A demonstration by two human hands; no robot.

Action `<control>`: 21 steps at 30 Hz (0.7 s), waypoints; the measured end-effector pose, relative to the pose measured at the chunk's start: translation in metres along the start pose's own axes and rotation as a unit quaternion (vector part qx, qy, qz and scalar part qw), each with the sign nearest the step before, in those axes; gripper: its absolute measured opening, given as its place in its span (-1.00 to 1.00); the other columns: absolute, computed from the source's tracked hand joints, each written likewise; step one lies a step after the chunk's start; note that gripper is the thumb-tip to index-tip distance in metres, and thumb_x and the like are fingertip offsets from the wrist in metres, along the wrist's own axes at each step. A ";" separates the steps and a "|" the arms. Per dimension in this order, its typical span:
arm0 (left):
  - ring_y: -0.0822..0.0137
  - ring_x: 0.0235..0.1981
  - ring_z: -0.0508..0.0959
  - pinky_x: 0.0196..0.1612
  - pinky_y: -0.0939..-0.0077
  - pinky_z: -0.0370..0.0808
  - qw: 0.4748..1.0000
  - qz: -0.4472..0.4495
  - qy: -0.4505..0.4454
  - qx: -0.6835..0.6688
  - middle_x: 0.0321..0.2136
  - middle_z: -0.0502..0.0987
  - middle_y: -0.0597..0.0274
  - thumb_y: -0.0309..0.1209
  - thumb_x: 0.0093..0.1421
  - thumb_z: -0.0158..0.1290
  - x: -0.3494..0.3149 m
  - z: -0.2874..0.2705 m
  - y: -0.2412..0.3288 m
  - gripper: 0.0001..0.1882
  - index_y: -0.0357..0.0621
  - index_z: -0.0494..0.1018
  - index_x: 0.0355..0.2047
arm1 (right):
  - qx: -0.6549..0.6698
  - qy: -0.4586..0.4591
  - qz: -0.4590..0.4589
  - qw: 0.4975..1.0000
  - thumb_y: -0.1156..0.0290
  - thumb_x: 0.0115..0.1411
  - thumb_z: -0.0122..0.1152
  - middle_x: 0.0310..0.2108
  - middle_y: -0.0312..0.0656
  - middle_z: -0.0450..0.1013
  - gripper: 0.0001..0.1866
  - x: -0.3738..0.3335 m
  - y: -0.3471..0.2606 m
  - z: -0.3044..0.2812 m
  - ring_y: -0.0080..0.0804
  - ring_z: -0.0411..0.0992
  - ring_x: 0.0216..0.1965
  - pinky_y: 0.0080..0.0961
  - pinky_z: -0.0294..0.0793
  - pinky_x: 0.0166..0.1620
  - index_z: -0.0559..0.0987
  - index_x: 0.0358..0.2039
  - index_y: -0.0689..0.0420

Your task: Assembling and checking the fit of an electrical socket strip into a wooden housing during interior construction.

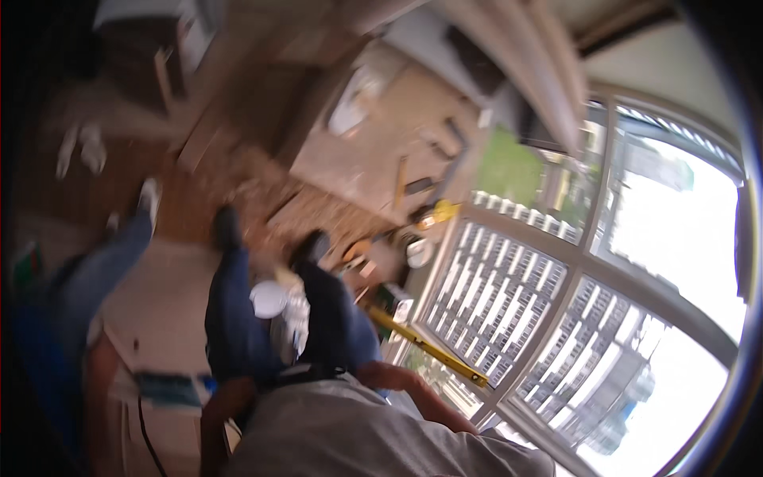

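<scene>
The dark blue trousers (234,318) are at lower centre, on the wearer's legs. The left hand (235,393) and the right hand (377,374) are at the hips, apparently against them; finger positions are blurred, so whether either grip is spread or closed cannot be determined. A yellow bar (433,348) slants near the right hand, before the window (502,298). A white round object (268,300) shows between the legs. Beyond, tools lie on a brown board (350,171). A co-worker in blue (48,350) is at left.
</scene>
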State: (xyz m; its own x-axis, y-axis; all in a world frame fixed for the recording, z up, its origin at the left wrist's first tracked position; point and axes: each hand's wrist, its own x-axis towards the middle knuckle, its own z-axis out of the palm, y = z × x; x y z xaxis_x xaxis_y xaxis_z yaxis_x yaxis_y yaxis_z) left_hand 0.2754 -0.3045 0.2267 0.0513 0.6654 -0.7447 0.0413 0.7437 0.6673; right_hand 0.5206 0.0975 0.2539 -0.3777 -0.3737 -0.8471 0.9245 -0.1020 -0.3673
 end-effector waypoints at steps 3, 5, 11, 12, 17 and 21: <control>0.11 -0.13 0.62 -0.03 0.25 0.49 0.973 -0.147 -0.072 -0.163 -0.21 0.61 -0.05 -0.10 0.41 -0.09 0.056 -0.048 0.061 -0.58 -0.21 0.53 -0.12 | 0.029 0.007 0.169 0.985 0.34 0.32 0.19 -0.28 -0.26 0.55 -0.80 0.005 -0.036 -0.022 -0.50 0.51 -0.21 -0.34 0.60 -0.21 0.61 -0.11 0.11; 0.28 -0.30 0.60 -0.15 0.34 0.50 0.976 -0.080 0.132 -0.152 -0.32 0.60 0.00 -0.26 0.35 0.07 0.072 -0.054 0.077 -0.72 -0.26 0.51 -0.17 | -0.037 0.092 0.015 0.995 0.35 0.31 0.17 -0.37 -0.29 0.54 -0.79 0.043 0.010 -0.030 -0.50 0.52 -0.32 -0.33 0.58 -0.32 0.59 -0.12 0.17; 0.56 -0.23 0.52 -0.07 0.59 0.48 0.943 -0.072 0.222 -0.237 -0.28 0.56 0.36 -0.38 0.34 0.10 0.213 -0.143 0.069 -0.82 -0.22 0.53 -0.13 | -0.308 0.183 -0.142 0.923 0.38 0.20 0.19 -0.25 0.06 0.51 -0.83 0.196 0.007 -0.078 0.06 0.51 -0.18 -0.09 0.53 -0.13 0.59 -0.25 0.18; 0.56 -0.22 0.52 -0.08 0.60 0.48 0.959 -0.048 0.217 -0.178 -0.28 0.56 0.37 -0.37 0.33 0.11 0.234 -0.164 0.068 -0.82 -0.22 0.53 -0.15 | -0.321 0.114 -0.106 0.934 0.39 0.26 0.14 -0.22 0.15 0.54 -0.82 0.217 -0.011 -0.092 0.14 0.53 -0.17 -0.05 0.52 -0.14 0.60 -0.23 0.20; 0.54 -0.29 0.51 -0.18 0.58 0.47 0.991 0.088 0.099 -0.016 -0.35 0.55 0.36 -0.32 0.28 0.18 0.322 -0.248 0.136 -0.77 -0.26 0.53 -0.23 | -0.434 0.140 -0.073 0.887 0.39 0.17 0.17 -0.27 0.08 0.54 -0.85 0.342 0.017 -0.162 0.07 0.52 -0.15 -0.07 0.50 -0.09 0.60 -0.30 0.16; 0.43 -0.37 0.52 -0.21 0.53 0.48 0.854 0.417 -0.121 0.288 -0.39 0.53 0.28 -0.30 0.30 0.14 0.312 -0.236 0.194 -0.77 -0.27 0.52 -0.29 | -0.549 0.170 -0.019 0.818 0.33 0.19 0.13 -0.17 -0.04 0.59 -0.74 0.391 0.006 -0.179 -0.12 0.58 -0.07 -0.16 0.58 -0.09 0.61 -0.13 0.10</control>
State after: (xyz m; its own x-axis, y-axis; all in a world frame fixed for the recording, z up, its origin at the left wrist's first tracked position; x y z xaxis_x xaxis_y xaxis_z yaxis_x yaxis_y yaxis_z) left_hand 0.0642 0.0626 0.1211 0.5041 0.8631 -0.0309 0.3698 -0.1834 0.9109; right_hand 0.3688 0.1158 -0.1483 -0.5697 -0.0914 -0.8168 0.3803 0.8517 -0.3605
